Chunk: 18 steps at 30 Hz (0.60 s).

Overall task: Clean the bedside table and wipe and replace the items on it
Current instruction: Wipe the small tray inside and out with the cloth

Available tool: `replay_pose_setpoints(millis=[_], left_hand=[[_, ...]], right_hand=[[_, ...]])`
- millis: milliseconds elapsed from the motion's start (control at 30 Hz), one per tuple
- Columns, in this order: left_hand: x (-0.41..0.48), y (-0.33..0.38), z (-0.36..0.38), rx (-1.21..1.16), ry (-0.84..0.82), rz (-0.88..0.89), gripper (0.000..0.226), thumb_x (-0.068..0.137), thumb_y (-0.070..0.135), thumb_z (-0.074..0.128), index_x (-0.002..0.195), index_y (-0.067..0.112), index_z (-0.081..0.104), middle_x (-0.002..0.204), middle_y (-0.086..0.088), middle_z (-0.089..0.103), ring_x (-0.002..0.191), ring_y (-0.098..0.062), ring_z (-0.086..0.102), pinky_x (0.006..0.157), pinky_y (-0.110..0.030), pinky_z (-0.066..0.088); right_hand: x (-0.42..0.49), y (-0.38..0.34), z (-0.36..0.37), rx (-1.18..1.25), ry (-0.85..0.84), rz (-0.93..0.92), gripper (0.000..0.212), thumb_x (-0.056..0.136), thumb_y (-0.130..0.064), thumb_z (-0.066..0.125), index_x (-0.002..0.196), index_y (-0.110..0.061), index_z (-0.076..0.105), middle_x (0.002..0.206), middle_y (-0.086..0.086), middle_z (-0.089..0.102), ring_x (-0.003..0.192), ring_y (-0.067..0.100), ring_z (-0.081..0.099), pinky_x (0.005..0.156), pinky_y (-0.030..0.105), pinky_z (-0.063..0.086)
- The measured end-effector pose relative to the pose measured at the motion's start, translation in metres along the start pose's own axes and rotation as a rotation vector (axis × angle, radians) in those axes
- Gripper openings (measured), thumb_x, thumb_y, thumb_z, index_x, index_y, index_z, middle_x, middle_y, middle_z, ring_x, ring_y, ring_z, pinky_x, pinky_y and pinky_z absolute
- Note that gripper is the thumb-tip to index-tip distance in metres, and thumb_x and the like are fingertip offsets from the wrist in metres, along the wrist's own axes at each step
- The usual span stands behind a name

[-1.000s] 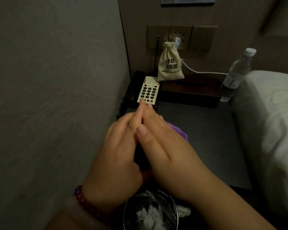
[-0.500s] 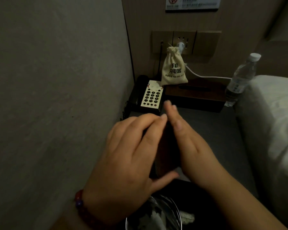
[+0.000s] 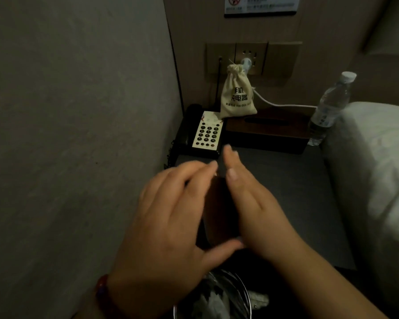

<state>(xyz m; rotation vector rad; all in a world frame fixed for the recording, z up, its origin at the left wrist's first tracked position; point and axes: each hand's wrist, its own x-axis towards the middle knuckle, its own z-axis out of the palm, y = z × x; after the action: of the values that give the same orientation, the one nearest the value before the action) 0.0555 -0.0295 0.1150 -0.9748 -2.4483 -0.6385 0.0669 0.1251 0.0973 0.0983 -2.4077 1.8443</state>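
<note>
Over the front left of the dark bedside table (image 3: 286, 192), a dark flat rectangular object (image 3: 219, 210) sits between my two hands; what it is cannot be made out. My left hand (image 3: 168, 222) spans it, fingers at its far end and thumb at its near end. My right hand (image 3: 258, 210) lies flat and straight along its right side. At the back stand a black phone with a white keypad (image 3: 207, 134), a dark tissue box (image 3: 267, 132), a cream drawstring bag (image 3: 237, 97) and a clear water bottle (image 3: 329, 109).
A grey wall (image 3: 78, 134) closes the left side and a white bed (image 3: 378, 169) the right. A lined waste bin (image 3: 221, 298) with crumpled paper stands below the table's front edge. A white cable (image 3: 286, 105) runs from the wall socket behind the tissue box.
My hands were pressed together over a purple cloth; they have parted and shifted slightly forward. The dark object now shows between them and the cloth is out of sight.
</note>
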Motion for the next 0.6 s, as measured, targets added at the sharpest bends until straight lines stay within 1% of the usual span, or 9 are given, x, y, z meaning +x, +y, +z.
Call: replay_pose_setpoints(millis=[100, 200, 267, 300, 333, 400, 467, 533, 600], left_hand=[[0.002, -0.003, -0.004, -0.057, 0.044, -0.006, 0.069, 0.072, 0.034, 0.06, 0.134, 0.01, 0.043, 0.133, -0.005, 0.048, 0.121, -0.02, 0.046, 0.107, -0.027, 0.031], [0.003, 0.002, -0.006, 0.023, 0.017, 0.057, 0.074, 0.072, 0.049, 0.065, 0.132, 0.011, 0.044, 0.132, -0.005, 0.049, 0.122, -0.022, 0.047, 0.106, -0.032, 0.033], [0.002, 0.002, -0.003, 0.015, -0.018, 0.026, 0.081, 0.07, 0.06, 0.064, 0.133, 0.013, 0.044, 0.132, -0.002, 0.048, 0.123, -0.019, 0.045, 0.107, -0.028, 0.032], [0.002, 0.003, -0.002, -0.008, -0.023, -0.003, 0.082, 0.07, 0.061, 0.063, 0.134, 0.013, 0.045, 0.133, -0.001, 0.047, 0.123, -0.016, 0.044, 0.108, -0.024, 0.029], [0.002, 0.003, -0.001, -0.039, -0.017, -0.033, 0.08, 0.07, 0.058, 0.062, 0.134, 0.013, 0.045, 0.133, 0.0, 0.046, 0.124, -0.012, 0.041, 0.108, -0.019, 0.027], [0.003, 0.003, 0.0, -0.122, 0.022, -0.063, 0.073, 0.069, 0.041, 0.059, 0.135, 0.013, 0.044, 0.134, 0.001, 0.045, 0.123, -0.008, 0.038, 0.108, -0.014, 0.023], [0.004, 0.002, 0.001, -0.12, 0.048, -0.038, 0.071, 0.069, 0.034, 0.057, 0.136, 0.013, 0.044, 0.135, 0.0, 0.045, 0.124, -0.009, 0.039, 0.108, -0.017, 0.025], [0.004, 0.002, -0.001, -0.051, 0.034, 0.013, 0.074, 0.071, 0.046, 0.064, 0.135, 0.015, 0.042, 0.134, 0.002, 0.044, 0.125, -0.013, 0.04, 0.108, -0.023, 0.029], [0.002, 0.003, -0.003, -0.004, 0.004, 0.042, 0.082, 0.068, 0.058, 0.067, 0.135, 0.017, 0.041, 0.133, 0.003, 0.044, 0.124, -0.014, 0.041, 0.108, -0.024, 0.029]], right_hand=[[-0.01, -0.014, 0.017, -0.118, -0.028, -0.19, 0.061, 0.09, -0.052, 0.031, 0.146, -0.032, 0.022, 0.15, -0.027, 0.017, 0.135, -0.018, 0.009, 0.111, 0.008, 0.009], [0.002, -0.003, 0.005, -0.01, 0.014, -0.092, 0.047, 0.099, -0.046, 0.033, 0.144, -0.034, 0.024, 0.15, -0.026, 0.02, 0.133, -0.02, 0.011, 0.111, 0.008, 0.01], [0.006, 0.007, -0.006, -0.012, 0.032, 0.044, 0.047, 0.1, -0.04, 0.031, 0.145, -0.034, 0.021, 0.149, -0.025, 0.015, 0.129, -0.023, 0.008, 0.105, -0.002, 0.007], [0.004, 0.006, -0.007, -0.052, 0.015, 0.052, 0.048, 0.1, -0.04, 0.032, 0.146, -0.035, 0.019, 0.148, -0.026, 0.014, 0.128, -0.022, 0.007, 0.1, -0.006, 0.006], [0.002, 0.004, -0.005, -0.097, 0.012, 0.011, 0.048, 0.1, -0.042, 0.033, 0.145, -0.035, 0.019, 0.146, -0.028, 0.014, 0.13, -0.022, 0.007, 0.099, -0.007, 0.006], [-0.008, -0.008, 0.003, -0.101, -0.028, -0.135, 0.055, 0.093, -0.049, 0.033, 0.144, -0.036, 0.019, 0.146, -0.029, 0.016, 0.134, -0.02, 0.009, 0.106, 0.0, 0.009], [-0.011, -0.016, 0.005, -0.075, -0.097, -0.202, 0.059, 0.091, -0.048, 0.032, 0.146, -0.033, 0.018, 0.152, -0.026, 0.014, 0.136, -0.016, 0.007, 0.11, 0.007, 0.008], [-0.004, -0.007, -0.003, -0.073, -0.101, -0.17, 0.055, 0.096, -0.047, 0.035, 0.146, -0.032, 0.017, 0.153, -0.024, 0.012, 0.135, -0.019, 0.006, 0.108, 0.003, 0.006], [0.009, 0.009, -0.014, -0.03, -0.054, -0.028, 0.05, 0.099, -0.044, 0.032, 0.145, -0.035, 0.015, 0.155, -0.021, 0.011, 0.13, -0.024, 0.006, 0.099, -0.007, 0.005]])
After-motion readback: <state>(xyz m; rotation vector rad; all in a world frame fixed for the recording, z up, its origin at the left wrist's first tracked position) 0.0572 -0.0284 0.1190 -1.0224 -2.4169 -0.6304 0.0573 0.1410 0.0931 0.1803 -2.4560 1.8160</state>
